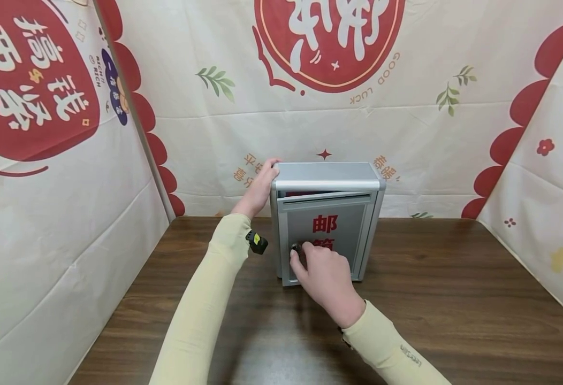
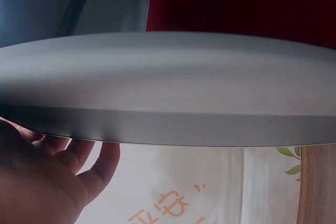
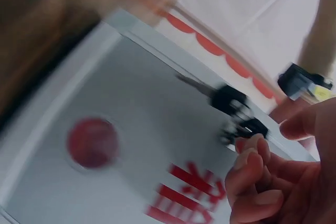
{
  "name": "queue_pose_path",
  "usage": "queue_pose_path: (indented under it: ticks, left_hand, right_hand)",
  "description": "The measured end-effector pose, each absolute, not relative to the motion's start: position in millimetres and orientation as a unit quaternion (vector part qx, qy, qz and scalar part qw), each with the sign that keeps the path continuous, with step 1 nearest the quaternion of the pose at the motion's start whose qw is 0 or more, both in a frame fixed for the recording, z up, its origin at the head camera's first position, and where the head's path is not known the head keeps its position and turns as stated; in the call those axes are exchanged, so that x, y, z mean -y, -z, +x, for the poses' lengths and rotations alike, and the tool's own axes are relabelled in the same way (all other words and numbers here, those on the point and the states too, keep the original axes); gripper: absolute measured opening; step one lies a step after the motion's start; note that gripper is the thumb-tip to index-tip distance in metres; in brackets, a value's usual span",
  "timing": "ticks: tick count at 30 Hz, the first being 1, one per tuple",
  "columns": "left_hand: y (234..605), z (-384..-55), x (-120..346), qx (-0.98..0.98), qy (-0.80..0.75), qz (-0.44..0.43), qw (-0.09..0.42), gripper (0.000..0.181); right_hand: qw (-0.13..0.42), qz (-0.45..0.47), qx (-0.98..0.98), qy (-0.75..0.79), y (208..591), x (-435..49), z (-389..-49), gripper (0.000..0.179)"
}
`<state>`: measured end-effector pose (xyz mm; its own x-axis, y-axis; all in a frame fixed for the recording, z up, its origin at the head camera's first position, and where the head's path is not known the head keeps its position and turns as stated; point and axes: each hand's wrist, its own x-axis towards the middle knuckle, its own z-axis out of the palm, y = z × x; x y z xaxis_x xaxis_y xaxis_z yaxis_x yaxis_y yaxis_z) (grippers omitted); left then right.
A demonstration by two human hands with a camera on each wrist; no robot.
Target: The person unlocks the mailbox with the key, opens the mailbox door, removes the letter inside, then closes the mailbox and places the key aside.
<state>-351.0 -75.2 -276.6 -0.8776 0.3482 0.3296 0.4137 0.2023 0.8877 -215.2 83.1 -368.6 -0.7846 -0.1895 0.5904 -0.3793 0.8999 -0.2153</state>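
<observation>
Viewed from beside the wood-grain surface [image 1: 435,299], the largest item on it is a grey mailbox [image 1: 327,171], standing upright near the back edge, its front towards the person. It has the look of sheet metal with rounded edge trim: judged stiff, fairly light for its bulk, smooth enough to slip under a loose palm, and more likely to dent or scratch than to break. Sound hold is at the side wall and upper corner, clear of the front. The door [image 1: 349,214] stands slightly ajar, its left edge out from the frame; being a thin panel, it should swing easily and is best handled by that free edge. Inside lies a red item [image 2: 247,11], only partly visible; its nature and weight cannot be told. The right hand [image 1: 327,272] has its fingers narrow, thumb and forefinger pinching at the lock. The left hand [image 1: 257,192] grips the left side near the top, fingers bent about the rear edge, a fair brace against tipping. Smallest are the keys [image 3: 229,100] at the lock, black-headed and rigid; hold by the head, since sideways force could strain the blade.
</observation>
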Motion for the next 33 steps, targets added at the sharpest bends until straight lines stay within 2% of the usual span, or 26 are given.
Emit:
queue_pose_path:
  ticks: [9, 14, 19, 33]
  left_hand:
    - [277, -350, 75, 0.774, 0.582, -0.249, 0.028, 0.044]
    - [277, -350, 75, 0.771, 0.583, -0.255, 0.025, 0.044]
    - [277, -350, 75, 0.771, 0.583, -0.255, 0.022, 0.045]
    - [275, -349, 78, 0.779, 0.572, -0.255, 0.018, 0.045]
  right_hand:
    - [0.404, 0.22, 0.872, -0.17, 328, -89, -201, 0.024]
    - [0.448, 0.278, 0.83, -0.181, 309, -87, -206, 0.034]
    - [0.449, 0.315, 0.821, -0.161, 299, -84, -222, 0.044]
    - [0.409, 0.331, 0.836, -0.153, 302, -77, -240, 0.046]
